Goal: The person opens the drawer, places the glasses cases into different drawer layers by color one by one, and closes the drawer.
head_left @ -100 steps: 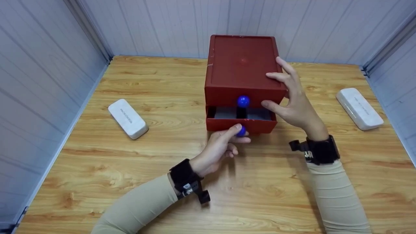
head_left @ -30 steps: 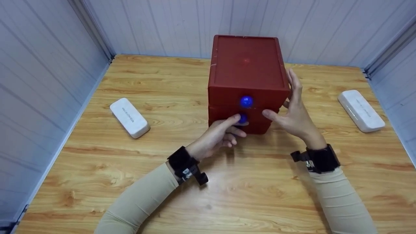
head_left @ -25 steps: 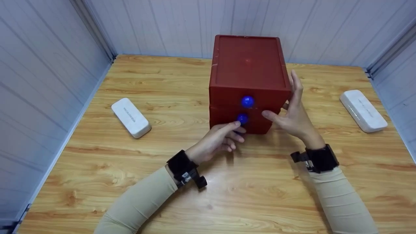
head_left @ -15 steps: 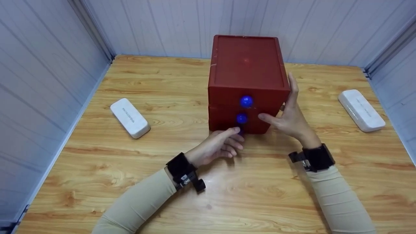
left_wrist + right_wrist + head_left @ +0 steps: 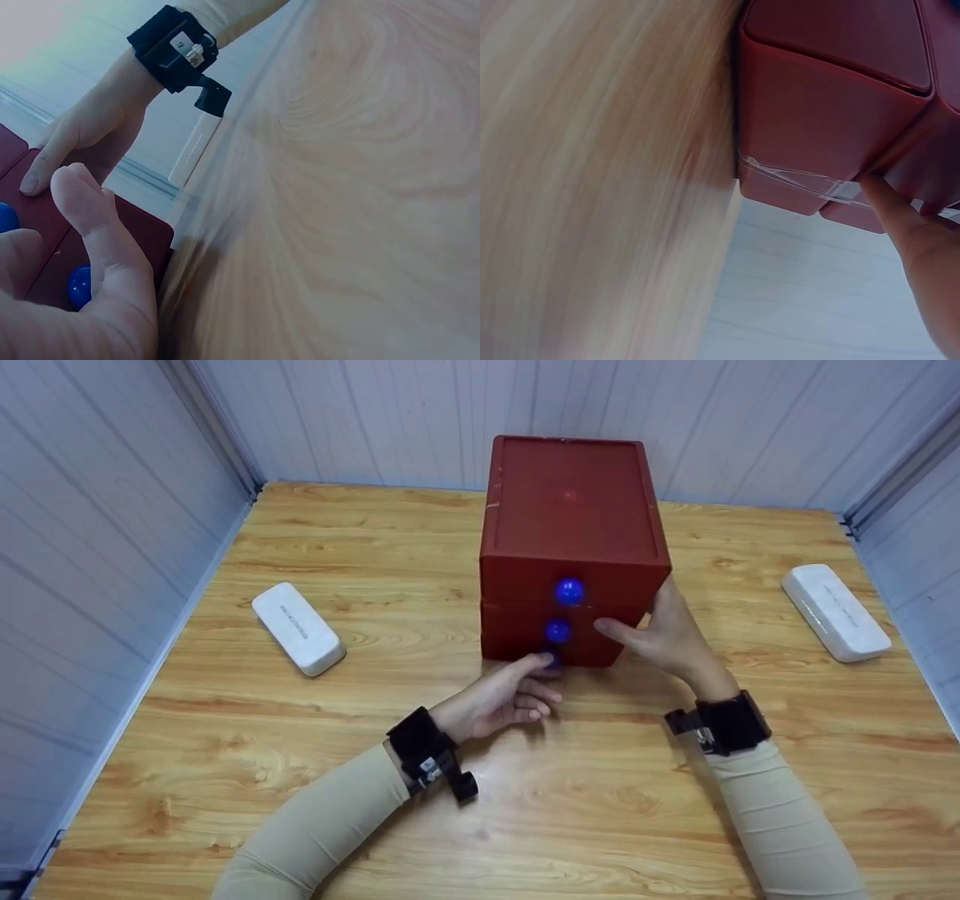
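Observation:
A red cabinet of stacked drawers stands near the back wall, its drawers all closed. Blue ball knobs mark its front: a top knob, a middle knob and a bottom knob, partly covered by fingers. My left hand has thumb and index finger at the bottom knob, which shows beside the index finger in the left wrist view. My right hand holds the cabinet's right front edge, thumb on the front, other fingers along the side. In the right wrist view, a finger touches that side.
White oblong boxes lie to either side, one at left and one at right. Clear tape runs across the cabinet's side. Pale panel walls enclose the wooden table at the back and sides.
The middle drawer, pulled out at first, has been pushed in. My left hand has moved from the middle knob down to the bottom one. My right hand has slid lower along the cabinet's side.

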{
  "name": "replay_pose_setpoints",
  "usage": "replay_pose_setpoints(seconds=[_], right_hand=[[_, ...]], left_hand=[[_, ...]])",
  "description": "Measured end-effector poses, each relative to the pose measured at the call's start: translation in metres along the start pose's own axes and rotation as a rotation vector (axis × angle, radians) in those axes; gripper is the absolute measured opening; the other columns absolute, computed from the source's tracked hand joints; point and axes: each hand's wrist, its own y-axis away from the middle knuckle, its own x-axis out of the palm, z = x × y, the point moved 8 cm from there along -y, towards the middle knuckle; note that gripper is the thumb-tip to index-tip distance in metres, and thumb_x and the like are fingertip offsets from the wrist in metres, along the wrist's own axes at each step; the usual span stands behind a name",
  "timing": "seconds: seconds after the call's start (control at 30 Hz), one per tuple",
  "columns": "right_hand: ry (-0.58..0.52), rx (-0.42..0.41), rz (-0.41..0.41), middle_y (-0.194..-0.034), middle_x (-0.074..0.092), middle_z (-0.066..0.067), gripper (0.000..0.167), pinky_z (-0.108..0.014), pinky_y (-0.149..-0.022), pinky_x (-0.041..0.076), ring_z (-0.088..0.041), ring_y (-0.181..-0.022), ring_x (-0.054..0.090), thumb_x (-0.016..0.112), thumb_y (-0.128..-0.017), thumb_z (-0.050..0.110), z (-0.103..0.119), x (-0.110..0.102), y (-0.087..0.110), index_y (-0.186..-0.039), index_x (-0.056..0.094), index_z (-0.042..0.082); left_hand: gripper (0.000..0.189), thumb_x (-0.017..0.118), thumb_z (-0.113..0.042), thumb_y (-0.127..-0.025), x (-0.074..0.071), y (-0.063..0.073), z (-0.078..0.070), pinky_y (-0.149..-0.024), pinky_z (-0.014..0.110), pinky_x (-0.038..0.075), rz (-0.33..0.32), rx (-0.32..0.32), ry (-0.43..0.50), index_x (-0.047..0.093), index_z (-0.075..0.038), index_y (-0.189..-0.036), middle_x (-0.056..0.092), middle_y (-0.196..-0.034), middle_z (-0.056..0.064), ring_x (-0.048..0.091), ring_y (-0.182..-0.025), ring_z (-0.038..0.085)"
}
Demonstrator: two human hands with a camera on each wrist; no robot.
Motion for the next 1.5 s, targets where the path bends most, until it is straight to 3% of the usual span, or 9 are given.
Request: replay_pose_setpoints(seconds=[0.3, 0.5, 0.87, 1.17, 1.5], right_hand=[[-0.025, -0.002, -0.005, -0.152, 0.049, -0.011, 0.091, -0.035, -0.107, 0.051, -0.027, -0.135, 0.055, 0.085, -0.085, -0.003, -0.002, 0.0, -0.002, -0.16, 0.035, 0.012], [-0.041, 0.016, 0.013, -0.154, 0.049, -0.008, 0.094, -0.037, -0.107, 0.054, -0.028, -0.136, 0.056, 0.085, -0.086, -0.002, -0.002, -0.001, -0.001, -0.162, 0.031, 0.015], [-0.035, -0.007, 0.015, -0.154, 0.047, -0.01, 0.095, -0.036, -0.106, 0.055, -0.029, -0.136, 0.056, 0.084, -0.086, -0.004, 0.0, -0.001, -0.002, -0.161, 0.029, 0.013], [-0.029, 0.027, 0.011, -0.154, 0.043, -0.008, 0.094, -0.035, -0.111, 0.048, -0.027, -0.139, 0.05, 0.084, -0.087, -0.001, 0.0, -0.001, 0.0, -0.161, 0.028, 0.015], [-0.01, -0.023, 0.036, -0.159, 0.039, -0.008, 0.096, -0.036, -0.114, 0.046, -0.027, -0.143, 0.046, 0.081, -0.09, -0.003, 0.002, 0.001, 0.0, -0.164, 0.022, 0.013]], left_hand=[[0.033, 0.057, -0.029, -0.111, -0.001, -0.012, -0.003, -0.059, 0.018, 0.054, -0.058, 0.019, 0.111, 0.058, -0.005, -0.133, 0.073, -0.082, 0.005, 0.066, -0.062, 0.011], [0.03, 0.057, -0.031, -0.111, -0.002, -0.016, -0.003, -0.059, 0.018, 0.055, -0.087, 0.02, 0.14, 0.062, -0.004, -0.122, 0.071, -0.079, 0.005, 0.066, -0.062, 0.011], [0.038, 0.055, -0.025, -0.112, -0.004, -0.017, -0.002, -0.054, 0.016, 0.053, -0.111, 0.029, 0.147, 0.065, 0.006, -0.132, 0.069, -0.075, 0.004, 0.064, -0.058, 0.009], [0.035, 0.055, -0.026, -0.113, -0.002, -0.013, 0.001, -0.055, 0.016, 0.052, -0.103, 0.028, 0.127, 0.065, 0.004, -0.128, 0.067, -0.073, 0.002, 0.065, -0.059, 0.009], [0.031, 0.055, -0.027, -0.113, 0.003, -0.005, 0.005, -0.057, 0.017, 0.052, -0.066, 0.026, 0.105, 0.064, 0.0, -0.124, 0.066, -0.074, 0.0, 0.063, -0.06, 0.009]])
